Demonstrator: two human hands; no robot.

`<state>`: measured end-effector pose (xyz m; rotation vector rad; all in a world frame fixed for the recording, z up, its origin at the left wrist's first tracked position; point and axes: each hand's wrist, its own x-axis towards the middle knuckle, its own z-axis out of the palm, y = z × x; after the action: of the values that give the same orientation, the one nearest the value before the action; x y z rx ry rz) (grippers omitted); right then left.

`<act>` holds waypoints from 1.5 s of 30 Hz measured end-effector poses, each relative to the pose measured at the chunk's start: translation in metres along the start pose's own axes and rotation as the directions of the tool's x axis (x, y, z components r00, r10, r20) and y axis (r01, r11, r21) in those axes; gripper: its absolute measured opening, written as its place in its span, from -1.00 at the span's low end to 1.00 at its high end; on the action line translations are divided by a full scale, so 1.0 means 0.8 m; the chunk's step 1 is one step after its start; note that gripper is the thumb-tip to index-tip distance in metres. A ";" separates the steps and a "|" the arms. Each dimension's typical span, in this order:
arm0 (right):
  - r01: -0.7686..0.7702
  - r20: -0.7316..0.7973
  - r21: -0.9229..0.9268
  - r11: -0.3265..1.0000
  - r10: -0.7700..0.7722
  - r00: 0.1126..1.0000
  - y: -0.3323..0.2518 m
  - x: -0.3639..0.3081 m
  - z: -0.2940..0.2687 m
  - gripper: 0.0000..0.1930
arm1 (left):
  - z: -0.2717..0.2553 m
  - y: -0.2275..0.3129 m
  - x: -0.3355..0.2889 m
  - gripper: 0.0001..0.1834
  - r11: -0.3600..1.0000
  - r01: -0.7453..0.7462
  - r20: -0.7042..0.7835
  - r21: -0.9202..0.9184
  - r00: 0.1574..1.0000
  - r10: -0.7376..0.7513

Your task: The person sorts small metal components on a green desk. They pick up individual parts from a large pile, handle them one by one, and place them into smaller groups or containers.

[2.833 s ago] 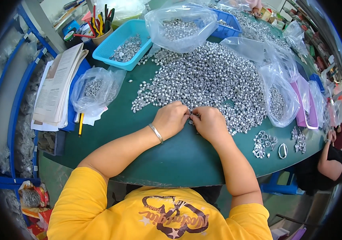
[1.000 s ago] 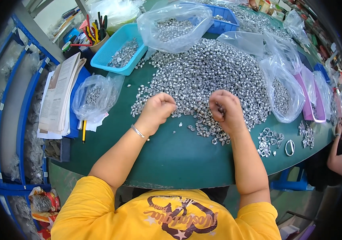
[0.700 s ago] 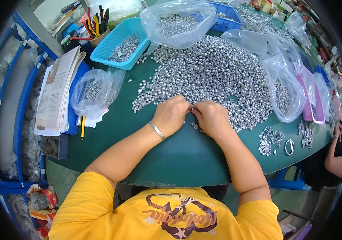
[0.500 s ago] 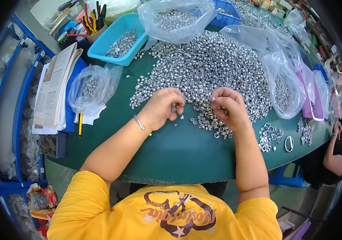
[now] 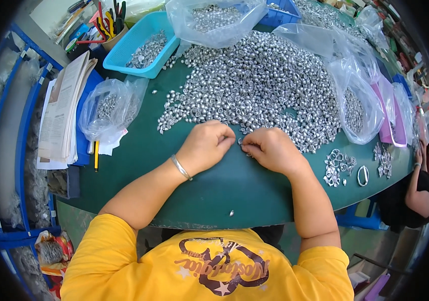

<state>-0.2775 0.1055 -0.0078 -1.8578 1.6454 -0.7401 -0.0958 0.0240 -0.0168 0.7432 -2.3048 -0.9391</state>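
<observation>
A broad pile of small rounded silver metal pieces (image 5: pixel 259 80) covers the middle of the green table (image 5: pixel 199 193). Just in front of its near edge, my two hands face each other, a short gap apart. My left hand (image 5: pixel 207 149) has thumb and forefinger pressed together; whatever lies between them is hidden. At the fingertips of my right hand (image 5: pixel 272 152) shows a small silver metal piece (image 5: pixel 240 142), held in a pinch. One single silver piece (image 5: pixel 231 213) lies apart near the table's front edge.
Left of the pile are a light-blue basket (image 5: pixel 119 60), a plastic bag of metal parts (image 5: pixel 106 108) and stacked papers (image 5: pixel 64 110). To the right lie loose rings (image 5: pixel 342 163), a large bag of pieces (image 5: pixel 355 113) and a purple tray (image 5: pixel 385 123). Another person's arm (image 5: pixel 417 185) rests at the far right.
My hands have come closer together, the right one moving left and down with its fingers turned inward. A single piece now lies near the table's front edge. The view has shifted slightly.
</observation>
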 end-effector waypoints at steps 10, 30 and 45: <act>-0.230 -0.003 0.594 0.771 0.288 0.958 0.005 0.002 -0.033 -0.90 | -0.002 0.062 -0.058 -0.84 0.949 -0.291 0.381 -0.121 0.869 0.315; -0.039 -0.021 0.970 0.238 0.243 0.970 0.017 0.000 -0.036 -0.89 | -0.020 0.032 -0.031 -0.96 0.170 0.682 0.634 -0.711 0.727 -0.264; -0.201 0.006 0.638 0.743 0.257 0.966 0.012 -0.001 -0.028 -0.85 | 0.018 0.057 -0.092 -0.92 0.962 -0.244 0.342 -0.123 0.900 0.272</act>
<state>-0.3002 0.1042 0.0015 -1.1282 1.3899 -1.1084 -0.0668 0.1067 -0.0114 0.2332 -2.5772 -1.1010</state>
